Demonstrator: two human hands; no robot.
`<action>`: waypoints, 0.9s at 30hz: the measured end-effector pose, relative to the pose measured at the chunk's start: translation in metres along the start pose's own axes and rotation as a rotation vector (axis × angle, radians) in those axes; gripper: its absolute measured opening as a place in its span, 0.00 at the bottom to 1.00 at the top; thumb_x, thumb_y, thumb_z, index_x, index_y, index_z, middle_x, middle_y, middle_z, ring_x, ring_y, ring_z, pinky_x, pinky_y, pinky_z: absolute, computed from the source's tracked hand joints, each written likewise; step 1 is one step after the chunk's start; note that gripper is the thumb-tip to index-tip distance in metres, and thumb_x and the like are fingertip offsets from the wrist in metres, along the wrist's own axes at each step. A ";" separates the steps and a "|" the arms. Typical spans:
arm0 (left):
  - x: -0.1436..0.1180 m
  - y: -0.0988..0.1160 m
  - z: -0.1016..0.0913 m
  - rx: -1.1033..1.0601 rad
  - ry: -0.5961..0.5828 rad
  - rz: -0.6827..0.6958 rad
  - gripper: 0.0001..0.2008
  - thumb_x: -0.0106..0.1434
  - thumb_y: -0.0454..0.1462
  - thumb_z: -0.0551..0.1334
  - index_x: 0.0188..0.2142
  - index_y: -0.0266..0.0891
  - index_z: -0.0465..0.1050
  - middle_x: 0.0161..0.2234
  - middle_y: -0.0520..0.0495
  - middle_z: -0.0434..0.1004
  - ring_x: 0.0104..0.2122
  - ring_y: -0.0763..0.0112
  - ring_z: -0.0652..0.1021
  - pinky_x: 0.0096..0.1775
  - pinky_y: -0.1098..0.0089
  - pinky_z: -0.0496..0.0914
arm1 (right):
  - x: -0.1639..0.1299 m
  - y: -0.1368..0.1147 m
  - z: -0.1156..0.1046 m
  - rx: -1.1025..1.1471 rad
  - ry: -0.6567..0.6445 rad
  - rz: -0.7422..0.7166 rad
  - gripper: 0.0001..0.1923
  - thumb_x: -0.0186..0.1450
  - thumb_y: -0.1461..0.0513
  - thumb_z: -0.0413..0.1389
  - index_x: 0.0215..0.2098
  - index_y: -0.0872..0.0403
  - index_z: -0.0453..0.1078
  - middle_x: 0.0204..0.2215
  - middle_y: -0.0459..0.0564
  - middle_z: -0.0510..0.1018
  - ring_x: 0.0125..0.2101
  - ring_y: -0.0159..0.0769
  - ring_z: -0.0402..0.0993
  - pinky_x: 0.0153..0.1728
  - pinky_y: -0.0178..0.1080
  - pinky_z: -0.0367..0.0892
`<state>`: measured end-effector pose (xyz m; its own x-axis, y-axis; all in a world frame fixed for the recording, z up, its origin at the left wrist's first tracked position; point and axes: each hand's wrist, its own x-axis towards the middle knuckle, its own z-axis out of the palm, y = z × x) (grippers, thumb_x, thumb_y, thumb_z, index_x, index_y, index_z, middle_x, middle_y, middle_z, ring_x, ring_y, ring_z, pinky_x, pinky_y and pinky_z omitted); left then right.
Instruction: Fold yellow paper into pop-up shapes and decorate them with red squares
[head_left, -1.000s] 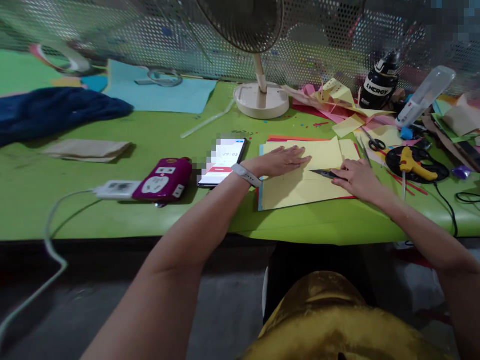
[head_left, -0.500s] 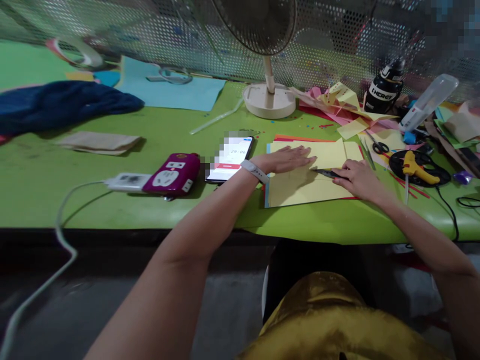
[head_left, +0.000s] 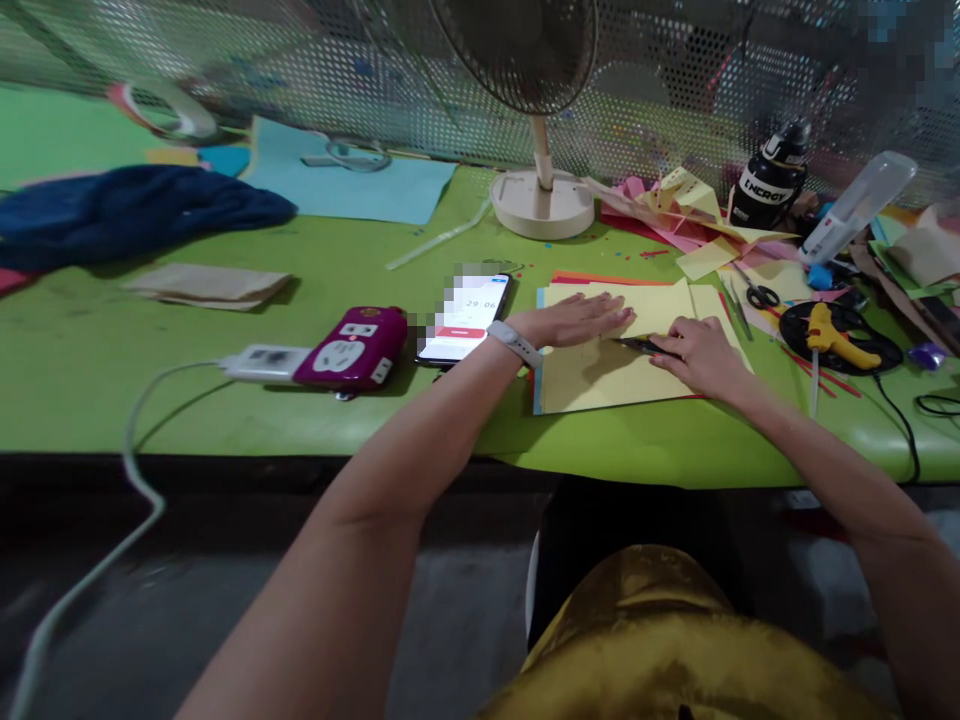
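A yellow paper sheet [head_left: 600,375] lies on a stack of coloured sheets on the green table [head_left: 225,410]. My left hand [head_left: 574,318] rests flat on the sheet's upper left part, fingers stretched toward the right, a pale band on the wrist. My right hand [head_left: 701,357] grips a dark blade-like tool [head_left: 637,345] whose tip lies on the sheet just below my left fingertips.
A phone [head_left: 466,318] and a magenta power strip [head_left: 351,358] with a white cable lie left of the paper. A fan base [head_left: 541,205] stands behind. Scissors [head_left: 754,290], a yellow glue gun [head_left: 836,335], a black bottle [head_left: 769,180] and paper scraps crowd the right.
My right hand has slid the dark tool leftward along the yellow sheet, closer to my left fingertips. My left hand stays pressed on the paper.
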<state>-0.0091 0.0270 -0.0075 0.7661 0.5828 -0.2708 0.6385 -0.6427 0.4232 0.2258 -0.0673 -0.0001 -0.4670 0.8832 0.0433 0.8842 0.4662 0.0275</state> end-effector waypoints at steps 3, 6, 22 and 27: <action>0.000 -0.003 0.001 0.015 0.008 0.025 0.31 0.75 0.50 0.35 0.73 0.45 0.47 0.74 0.44 0.42 0.72 0.58 0.45 0.68 0.48 0.43 | 0.002 0.000 0.001 0.015 0.009 -0.031 0.17 0.72 0.56 0.54 0.55 0.51 0.75 0.42 0.56 0.77 0.43 0.45 0.72 0.43 0.45 0.55; 0.001 -0.006 0.002 0.033 0.010 0.037 0.31 0.75 0.50 0.36 0.72 0.46 0.47 0.74 0.44 0.42 0.72 0.58 0.45 0.68 0.49 0.44 | 0.001 0.001 0.001 0.042 0.002 -0.064 0.17 0.73 0.56 0.53 0.56 0.51 0.75 0.43 0.55 0.77 0.44 0.44 0.71 0.45 0.45 0.54; 0.006 -0.005 0.017 -0.013 0.413 0.061 0.37 0.58 0.57 0.63 0.60 0.39 0.71 0.58 0.36 0.72 0.57 0.49 0.72 0.58 0.55 0.66 | 0.017 0.035 -0.001 0.294 0.094 0.125 0.18 0.68 0.53 0.59 0.47 0.58 0.77 0.45 0.58 0.77 0.43 0.41 0.73 0.44 0.40 0.63; 0.007 -0.001 0.019 -0.088 0.453 0.008 0.35 0.55 0.57 0.65 0.55 0.37 0.75 0.49 0.37 0.74 0.48 0.53 0.75 0.52 0.57 0.70 | 0.044 0.060 -0.004 0.299 -0.051 0.220 0.27 0.59 0.53 0.68 0.52 0.58 0.71 0.49 0.58 0.76 0.42 0.42 0.73 0.40 0.39 0.64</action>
<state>-0.0030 0.0228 -0.0261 0.6496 0.7490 0.1303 0.6089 -0.6152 0.5008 0.2579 -0.0007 0.0071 -0.2716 0.9618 -0.0341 0.9291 0.2528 -0.2701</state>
